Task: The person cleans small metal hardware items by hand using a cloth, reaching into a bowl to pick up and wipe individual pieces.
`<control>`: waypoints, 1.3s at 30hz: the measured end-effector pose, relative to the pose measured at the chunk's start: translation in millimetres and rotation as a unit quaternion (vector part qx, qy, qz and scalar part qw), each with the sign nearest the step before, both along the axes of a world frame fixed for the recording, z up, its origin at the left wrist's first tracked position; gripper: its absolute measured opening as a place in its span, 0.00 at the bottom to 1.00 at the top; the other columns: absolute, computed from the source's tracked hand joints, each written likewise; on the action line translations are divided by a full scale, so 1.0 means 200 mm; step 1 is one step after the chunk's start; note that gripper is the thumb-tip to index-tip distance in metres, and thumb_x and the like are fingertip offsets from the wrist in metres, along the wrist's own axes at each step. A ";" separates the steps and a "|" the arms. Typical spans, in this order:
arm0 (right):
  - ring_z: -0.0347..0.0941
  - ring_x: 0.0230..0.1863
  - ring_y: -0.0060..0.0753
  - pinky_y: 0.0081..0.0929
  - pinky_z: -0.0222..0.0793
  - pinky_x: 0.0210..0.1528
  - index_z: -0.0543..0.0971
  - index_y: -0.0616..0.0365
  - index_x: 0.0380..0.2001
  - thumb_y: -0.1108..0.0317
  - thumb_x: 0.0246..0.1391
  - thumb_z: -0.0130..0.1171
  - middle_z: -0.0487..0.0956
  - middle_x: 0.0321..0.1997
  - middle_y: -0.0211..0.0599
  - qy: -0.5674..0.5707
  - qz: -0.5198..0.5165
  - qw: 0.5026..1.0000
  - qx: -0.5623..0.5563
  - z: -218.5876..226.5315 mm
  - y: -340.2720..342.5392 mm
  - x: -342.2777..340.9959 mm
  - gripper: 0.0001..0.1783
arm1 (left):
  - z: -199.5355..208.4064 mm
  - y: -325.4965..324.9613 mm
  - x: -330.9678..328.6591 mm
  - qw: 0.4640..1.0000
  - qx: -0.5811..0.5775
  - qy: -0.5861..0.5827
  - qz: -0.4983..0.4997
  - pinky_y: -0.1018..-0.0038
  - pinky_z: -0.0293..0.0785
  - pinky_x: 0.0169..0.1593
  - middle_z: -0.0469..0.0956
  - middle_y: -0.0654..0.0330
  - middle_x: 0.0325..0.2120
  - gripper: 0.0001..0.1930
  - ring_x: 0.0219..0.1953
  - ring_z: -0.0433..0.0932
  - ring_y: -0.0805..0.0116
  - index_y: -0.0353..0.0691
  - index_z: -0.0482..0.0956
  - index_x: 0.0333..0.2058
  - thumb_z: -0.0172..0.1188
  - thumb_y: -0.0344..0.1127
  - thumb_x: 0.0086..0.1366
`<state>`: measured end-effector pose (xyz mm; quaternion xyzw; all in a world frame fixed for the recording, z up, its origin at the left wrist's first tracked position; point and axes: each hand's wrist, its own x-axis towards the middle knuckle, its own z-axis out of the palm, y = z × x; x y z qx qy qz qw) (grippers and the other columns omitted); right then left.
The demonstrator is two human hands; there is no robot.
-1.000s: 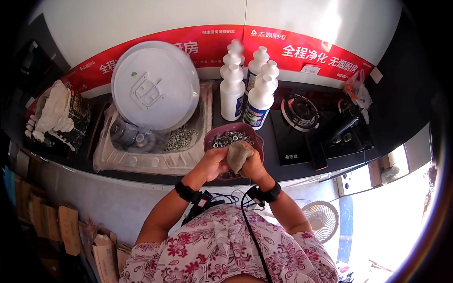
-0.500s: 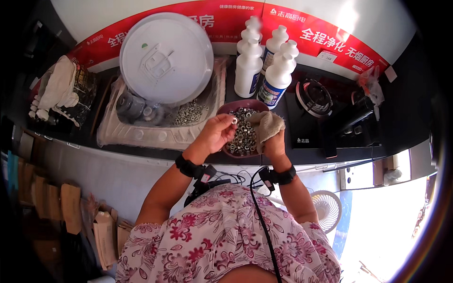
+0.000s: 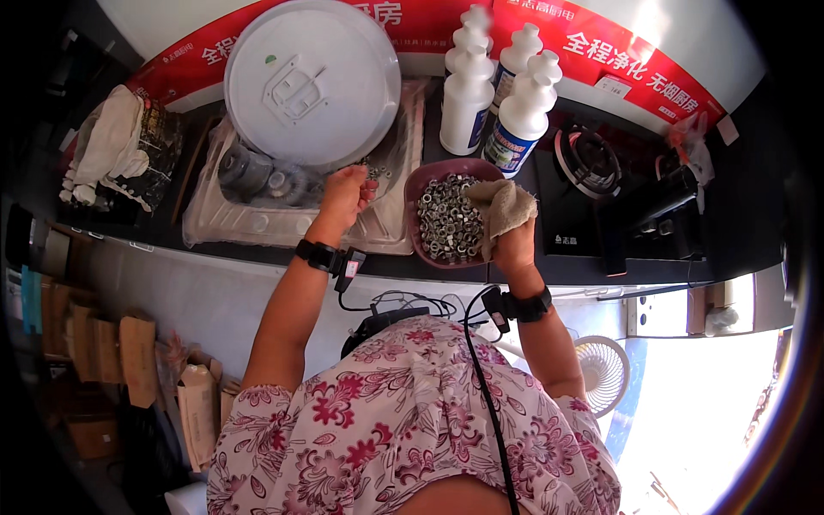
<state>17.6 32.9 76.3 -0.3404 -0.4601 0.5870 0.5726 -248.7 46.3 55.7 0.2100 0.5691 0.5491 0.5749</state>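
A dark red plastic bowl (image 3: 415,236) full of metal nuts (image 3: 448,225) sits at the counter's front edge. My right hand (image 3: 515,247) is closed on a beige cloth (image 3: 508,209), which overlaps the bowl's right side. To the left, my left hand (image 3: 348,197) is over the plastic-wrapped sink (image 3: 257,225), its fingers curled in. Whether a nut is between them is hidden. More loose nuts (image 3: 383,172) lie in the sink, mostly covered by that hand.
A large round white lid-like disc (image 3: 343,94) leans behind the sink, beside a grey motor-like part (image 3: 245,172). White bottles (image 3: 469,99) stand behind the bowl. Right of it is a black gas hob (image 3: 571,227). At far left lie white gloves (image 3: 107,142).
My left hand, which held a nut over the bowl, has moved left over the sink. My right hand still grips the cloth at the bowl. The whole view has shifted slightly.
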 end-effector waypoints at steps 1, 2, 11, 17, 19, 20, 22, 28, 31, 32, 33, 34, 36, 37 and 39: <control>0.68 0.37 0.35 0.27 0.63 0.40 0.73 0.58 0.34 0.75 0.44 0.49 0.72 0.35 0.37 -0.006 0.009 1.000 0.005 0.01 0.00 0.00 0.11 | 0.01 0.00 0.02 0.999 0.006 0.031 -0.002 0.83 0.62 0.18 0.73 0.62 0.20 0.06 0.15 0.66 0.78 0.41 0.70 0.28 0.53 0.37 0.56; 0.68 0.38 0.34 0.27 0.63 0.40 0.73 0.58 0.35 0.75 0.44 0.49 0.72 0.35 0.37 -0.012 0.019 1.000 0.010 0.02 0.00 0.00 0.11 | 0.02 0.00 0.04 0.999 0.005 0.032 -0.002 0.83 0.62 0.18 0.73 0.62 0.20 0.06 0.15 0.66 0.78 0.41 0.70 0.28 0.53 0.37 0.56; 0.68 0.38 0.33 0.27 0.64 0.40 0.71 0.58 0.37 0.74 0.44 0.50 0.71 0.38 0.37 -0.101 -0.047 0.986 0.124 -0.18 0.05 0.03 0.13 | 0.12 -0.03 0.42 0.817 0.312 0.455 -0.168 0.75 0.66 0.25 0.72 0.59 0.21 0.07 0.19 0.70 0.70 0.35 0.74 0.28 0.56 0.31 0.50; 0.68 0.40 0.25 0.21 0.67 0.39 0.65 0.62 0.43 0.71 0.47 0.52 0.70 0.41 0.37 -0.038 -0.034 0.999 -0.019 -0.18 0.05 0.04 0.18 | 0.05 -0.06 0.52 0.592 0.288 0.706 -0.259 0.65 0.67 0.28 0.68 0.55 0.22 0.06 0.25 0.71 0.55 0.38 0.72 0.24 0.55 0.29 0.43; 0.68 0.40 0.25 0.22 0.67 0.39 0.65 0.62 0.43 0.71 0.47 0.53 0.71 0.41 0.37 -0.002 -0.025 0.999 -0.034 -0.17 0.05 0.04 0.18 | 0.04 -0.06 0.54 0.572 0.282 0.729 -0.250 0.65 0.66 0.27 0.68 0.55 0.21 0.05 0.24 0.71 0.55 0.39 0.73 0.24 0.55 0.29 0.43; 0.68 0.40 0.25 0.22 0.67 0.39 0.65 0.62 0.43 0.71 0.47 0.53 0.71 0.40 0.37 0.033 -0.013 0.998 -0.049 -0.16 0.04 0.04 0.18 | 0.03 -0.06 0.55 0.553 0.276 0.750 -0.238 0.65 0.66 0.27 0.67 0.55 0.21 0.05 0.23 0.71 0.56 0.40 0.73 0.23 0.54 0.29 0.43; 0.68 0.40 0.25 0.22 0.67 0.39 0.65 0.62 0.43 0.70 0.47 0.54 0.71 0.40 0.37 0.006 -0.021 0.999 -0.038 -0.18 0.05 0.04 0.19 | 0.03 -0.06 0.56 0.546 0.264 0.761 -0.233 0.65 0.65 0.26 0.67 0.55 0.20 0.05 0.22 0.71 0.57 0.40 0.73 0.23 0.53 0.29 0.43; 0.68 0.39 0.25 0.21 0.67 0.37 0.62 0.61 0.45 0.71 0.47 0.53 0.70 0.41 0.37 -0.042 -0.009 0.999 -0.024 -0.18 0.05 0.06 0.21 | 0.05 -0.06 0.57 0.552 0.250 0.761 -0.232 0.65 0.65 0.26 0.67 0.54 0.20 0.03 0.23 0.71 0.57 0.40 0.73 0.21 0.51 0.28 0.44; 0.67 0.40 0.25 0.21 0.65 0.40 0.62 0.61 0.46 0.70 0.48 0.51 0.69 0.42 0.37 0.013 -0.001 0.998 -0.062 -0.14 0.03 0.04 0.21 | 0.07 -0.07 0.57 0.578 0.274 0.739 -0.210 0.66 0.65 0.25 0.68 0.54 0.19 0.02 0.21 0.71 0.59 0.40 0.73 0.21 0.52 0.28 0.46; 0.65 0.41 0.25 0.22 0.63 0.42 0.63 0.62 0.47 0.68 0.49 0.50 0.69 0.42 0.36 0.032 0.000 0.997 -0.072 -0.13 0.02 0.03 0.21 | 0.07 -0.08 0.57 0.597 0.299 0.719 -0.193 0.68 0.65 0.24 0.68 0.55 0.18 0.02 0.19 0.70 0.62 0.39 0.74 0.22 0.52 0.28 0.48; 0.65 0.41 0.25 0.22 0.63 0.42 0.63 0.62 0.47 0.68 0.49 0.50 0.69 0.42 0.36 0.030 0.004 0.997 -0.069 -0.12 0.02 0.03 0.21 | 0.07 -0.08 0.57 0.598 0.300 0.720 -0.187 0.68 0.65 0.24 0.68 0.55 0.18 0.02 0.19 0.70 0.62 0.39 0.74 0.22 0.52 0.28 0.48; 0.65 0.41 0.25 0.21 0.63 0.41 0.64 0.62 0.46 0.69 0.49 0.49 0.69 0.41 0.36 0.019 0.003 0.998 -0.059 -0.11 0.02 0.03 0.20 | 0.08 -0.09 0.59 0.742 0.309 0.568 -0.177 0.71 0.64 0.23 0.69 0.57 0.18 0.03 0.17 0.69 0.66 0.38 0.73 0.23 0.52 0.29 0.51; 0.66 0.40 0.25 0.21 0.63 0.41 0.64 0.62 0.46 0.69 0.49 0.49 0.70 0.41 0.36 0.005 0.005 0.999 -0.047 -0.11 0.02 0.03 0.19 | 0.10 -0.11 0.59 0.853 0.309 0.391 -0.154 0.75 0.64 0.21 0.70 0.59 0.17 0.04 0.15 0.67 0.71 0.37 0.73 0.25 0.52 0.30 0.54; 0.66 0.39 0.25 0.21 0.64 0.40 0.65 0.62 0.45 0.70 0.48 0.49 0.70 0.40 0.35 -0.011 -0.017 0.999 -0.045 -0.12 0.02 0.03 0.19 | 0.15 -0.13 0.59 0.927 0.230 0.239 -0.176 0.79 0.63 0.21 0.70 0.61 0.17 0.05 0.15 0.65 0.75 0.36 0.73 0.27 0.51 0.30 0.56; 0.67 0.39 0.25 0.21 0.64 0.40 0.66 0.62 0.44 0.71 0.48 0.50 0.71 0.39 0.35 -0.028 -0.040 0.998 -0.040 -0.11 0.01 0.04 0.18 | 0.15 -0.15 0.58 0.965 0.143 0.013 -0.219 0.85 0.63 0.22 0.70 0.65 0.19 0.07 0.17 0.66 0.80 0.35 0.71 0.32 0.49 0.32 0.59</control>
